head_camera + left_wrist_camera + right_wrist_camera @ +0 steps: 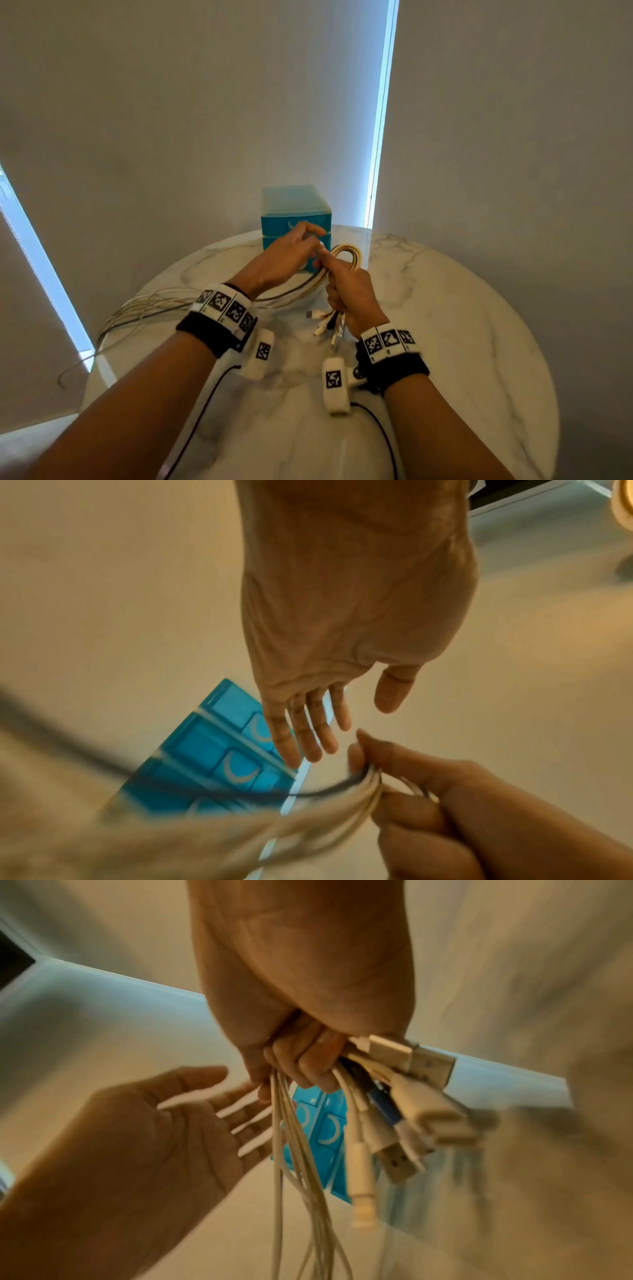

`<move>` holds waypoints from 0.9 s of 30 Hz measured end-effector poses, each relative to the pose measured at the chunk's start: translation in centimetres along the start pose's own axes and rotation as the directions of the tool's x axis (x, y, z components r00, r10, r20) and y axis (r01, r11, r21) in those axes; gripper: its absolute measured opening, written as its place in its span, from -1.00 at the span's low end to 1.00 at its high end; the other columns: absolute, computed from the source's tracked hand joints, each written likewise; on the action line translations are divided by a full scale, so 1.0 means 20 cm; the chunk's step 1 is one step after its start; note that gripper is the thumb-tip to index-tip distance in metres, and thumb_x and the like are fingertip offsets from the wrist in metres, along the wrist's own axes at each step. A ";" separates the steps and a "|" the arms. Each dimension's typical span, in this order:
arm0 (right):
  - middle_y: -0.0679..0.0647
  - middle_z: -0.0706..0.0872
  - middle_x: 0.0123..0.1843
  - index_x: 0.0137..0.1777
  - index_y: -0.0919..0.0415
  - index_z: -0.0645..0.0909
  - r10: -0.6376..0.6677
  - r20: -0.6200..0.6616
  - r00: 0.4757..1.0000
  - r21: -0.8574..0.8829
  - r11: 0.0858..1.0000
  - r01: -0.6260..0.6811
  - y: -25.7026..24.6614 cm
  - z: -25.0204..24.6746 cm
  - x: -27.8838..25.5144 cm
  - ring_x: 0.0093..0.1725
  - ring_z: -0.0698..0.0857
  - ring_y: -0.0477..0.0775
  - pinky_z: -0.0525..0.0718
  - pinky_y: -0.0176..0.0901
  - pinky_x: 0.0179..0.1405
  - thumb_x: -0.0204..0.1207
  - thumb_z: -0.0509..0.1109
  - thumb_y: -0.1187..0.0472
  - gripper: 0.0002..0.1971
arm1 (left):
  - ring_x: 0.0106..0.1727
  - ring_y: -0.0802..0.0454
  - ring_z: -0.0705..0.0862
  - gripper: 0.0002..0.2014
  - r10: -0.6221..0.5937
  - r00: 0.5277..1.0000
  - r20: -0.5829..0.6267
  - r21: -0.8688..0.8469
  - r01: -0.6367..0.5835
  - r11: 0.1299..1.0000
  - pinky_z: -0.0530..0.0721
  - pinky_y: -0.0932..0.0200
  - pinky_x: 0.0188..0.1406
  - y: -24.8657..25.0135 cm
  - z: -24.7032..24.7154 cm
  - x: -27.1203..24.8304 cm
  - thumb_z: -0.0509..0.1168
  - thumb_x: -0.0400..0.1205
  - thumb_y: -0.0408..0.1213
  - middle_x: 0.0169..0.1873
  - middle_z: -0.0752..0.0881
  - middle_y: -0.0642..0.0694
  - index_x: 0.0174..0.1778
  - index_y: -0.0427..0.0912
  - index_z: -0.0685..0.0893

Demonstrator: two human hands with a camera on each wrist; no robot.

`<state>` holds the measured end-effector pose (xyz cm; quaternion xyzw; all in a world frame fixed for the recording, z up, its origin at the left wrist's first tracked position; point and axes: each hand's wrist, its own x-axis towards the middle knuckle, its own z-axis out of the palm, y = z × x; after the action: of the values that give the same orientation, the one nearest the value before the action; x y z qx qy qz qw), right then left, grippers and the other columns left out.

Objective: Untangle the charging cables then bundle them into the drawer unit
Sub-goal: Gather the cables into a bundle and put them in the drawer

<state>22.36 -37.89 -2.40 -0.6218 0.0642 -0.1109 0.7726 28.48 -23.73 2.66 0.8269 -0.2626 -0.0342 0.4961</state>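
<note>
Right hand [349, 291] grip closed round charging cables [344, 255] near plug ends; slack trails to lower left across tabletop [462, 308]. Left hand [287, 255] open, nearer drawer unit [295, 209], frame centre.

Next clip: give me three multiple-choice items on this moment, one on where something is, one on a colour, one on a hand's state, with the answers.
1. Where does the drawer unit stand?
A. at the far edge of the marble table
B. on the floor
C. in the person's lap

2. What colour is the drawer unit?
A. red
B. blue
C. black

3. What is the right hand doing?
A. lying flat on the table
B. gripping the charging cables in a fist
C. pulling a drawer

Answers: 1 A, the head view shows it on the tabletop beyond both hands. 2 B, its drawer fronts are blue. 3 B, connectors stick out below the curled fingers, while the left hand is open with straight fingers.
</note>
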 end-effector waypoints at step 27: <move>0.05 0.58 -0.52 0.02 0.21 0.80 0.083 0.248 0.965 -0.119 0.991 -0.055 -0.03 0.05 -0.06 -0.51 0.56 0.06 0.63 -0.06 -0.35 0.61 0.60 -0.11 -0.66 | -0.11 0.19 0.61 -0.86 0.325 0.909 0.262 0.852 -0.376 0.365 0.52 0.22 -0.04 0.59 -0.01 -0.01 0.61 0.63 -0.15 -0.05 0.91 0.03 0.07 -0.04 0.94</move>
<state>21.32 -36.75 -1.65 -0.6703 -0.0068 -0.0003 0.7420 23.65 -27.92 12.65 0.8853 -0.4221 0.1939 -0.0212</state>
